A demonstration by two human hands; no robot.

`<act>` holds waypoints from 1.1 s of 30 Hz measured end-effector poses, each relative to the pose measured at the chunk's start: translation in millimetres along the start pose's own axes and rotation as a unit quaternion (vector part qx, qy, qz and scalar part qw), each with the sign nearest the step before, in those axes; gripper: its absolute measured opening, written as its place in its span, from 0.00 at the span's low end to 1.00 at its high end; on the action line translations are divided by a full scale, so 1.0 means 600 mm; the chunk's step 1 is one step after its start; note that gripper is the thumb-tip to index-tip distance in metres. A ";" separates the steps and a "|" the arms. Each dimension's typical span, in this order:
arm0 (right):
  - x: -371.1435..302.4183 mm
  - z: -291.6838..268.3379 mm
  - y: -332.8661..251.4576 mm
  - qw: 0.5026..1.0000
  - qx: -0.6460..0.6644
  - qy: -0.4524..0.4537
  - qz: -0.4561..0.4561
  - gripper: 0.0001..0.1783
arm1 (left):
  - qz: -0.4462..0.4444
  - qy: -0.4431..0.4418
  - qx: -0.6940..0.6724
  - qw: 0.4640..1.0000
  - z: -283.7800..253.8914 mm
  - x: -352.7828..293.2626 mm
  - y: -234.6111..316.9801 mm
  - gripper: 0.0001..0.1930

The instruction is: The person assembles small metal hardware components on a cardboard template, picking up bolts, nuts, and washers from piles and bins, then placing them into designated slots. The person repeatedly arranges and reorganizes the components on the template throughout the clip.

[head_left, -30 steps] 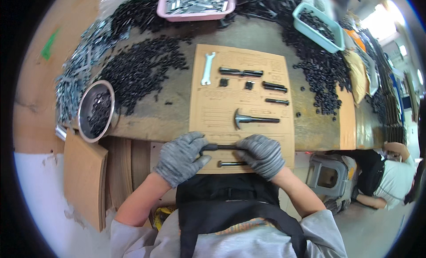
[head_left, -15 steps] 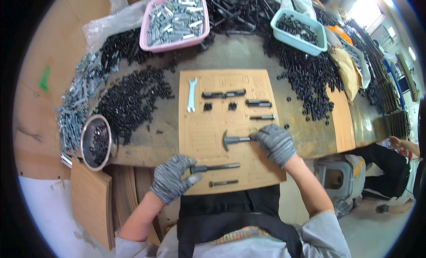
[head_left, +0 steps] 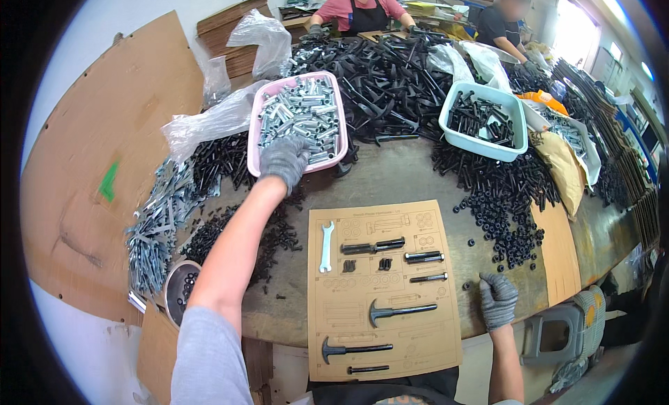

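Note:
My left hand (head_left: 284,161), in a grey knit glove, reaches into the pink basket (head_left: 340,91) among short silver metal tubes (head_left: 293,105); its fingertips are lost among them. My right hand (head_left: 498,299), gloved alike, rests at the table's edge with nothing in it, fingers loosely apart, beside a black nut (head_left: 467,286). Between my arms lies a printed brown card (head_left: 334,300). On it are a pale wrench (head_left: 326,247), black rods (head_left: 373,246), small black screws (head_left: 385,264), two black T-headed bars (head_left: 404,310) (head_left: 357,348) and a bolt (head_left: 368,369).
Black T-headed parts (head_left: 390,91) are heaped at the back. A light blue basket (head_left: 488,152) of black bolts stands right, above scattered nuts (head_left: 498,231). Silver flat pieces (head_left: 160,231) and a steel bowl (head_left: 174,293) lie left. Two people (head_left: 362,11) (head_left: 505,22) work across the table.
My left hand has gone from the lower T-headed bar up into the pink basket. My right hand has left the upper bar and moved right, off the card. The view has tilted up.

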State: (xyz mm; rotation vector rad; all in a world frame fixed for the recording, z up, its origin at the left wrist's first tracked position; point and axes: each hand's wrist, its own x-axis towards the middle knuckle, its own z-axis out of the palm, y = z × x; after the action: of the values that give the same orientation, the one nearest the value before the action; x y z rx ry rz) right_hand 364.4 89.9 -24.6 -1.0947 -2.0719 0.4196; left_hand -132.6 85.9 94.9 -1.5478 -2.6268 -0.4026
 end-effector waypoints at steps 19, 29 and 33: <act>0.002 -0.002 0.012 0.998 -0.055 0.009 0.010 0.06 | 0.230 -0.008 0.156 0.961 0.035 0.114 -0.056 0.09; -0.004 0.000 0.007 0.999 -0.050 0.014 0.003 0.05 | 0.179 -0.020 0.200 0.963 0.020 0.079 0.021 0.20; -0.004 -0.002 0.011 0.998 -0.054 0.007 0.012 0.05 | 0.209 0.033 0.226 0.951 0.040 0.088 0.026 0.18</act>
State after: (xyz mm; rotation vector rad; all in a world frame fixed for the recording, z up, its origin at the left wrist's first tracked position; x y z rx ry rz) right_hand 369.9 91.8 -28.7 -1.1825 -2.0914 0.3142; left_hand -143.1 144.4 84.8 -1.8010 -2.0534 0.1646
